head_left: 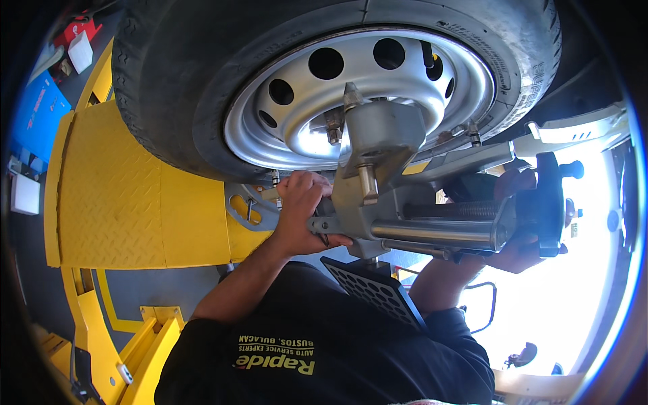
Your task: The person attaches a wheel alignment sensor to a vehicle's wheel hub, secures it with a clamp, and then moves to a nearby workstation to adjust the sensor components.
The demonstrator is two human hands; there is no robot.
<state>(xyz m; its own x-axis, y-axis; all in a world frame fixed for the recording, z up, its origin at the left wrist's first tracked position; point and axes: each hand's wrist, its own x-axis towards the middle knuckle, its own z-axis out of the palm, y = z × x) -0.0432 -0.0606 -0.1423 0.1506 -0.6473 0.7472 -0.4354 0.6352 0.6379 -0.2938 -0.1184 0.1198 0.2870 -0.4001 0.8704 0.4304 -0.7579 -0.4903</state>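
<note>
A grey metal wheel alignment clamp (385,131) is set against the silver steel rim (304,88) of a car wheel with a black tyre (172,88). My left hand (300,209) grips the clamp's body at its left side, thumb below and fingers above. At the other end, my right hand (520,253) is wrapped round the large black knob (548,206), which hides part of the fingers. Between them run a threaded screw (452,210) and smooth guide rods (435,233). A black target plate (374,290) with rows of round dots hangs tilted beneath the clamp.
A yellow lift platform (128,196) with a diamond-tread surface lies left of the wheel, with yellow framework (145,354) below. A blue cabinet (40,115) and a white box (25,194) stand at the far left. Bright daylight washes out the right side.
</note>
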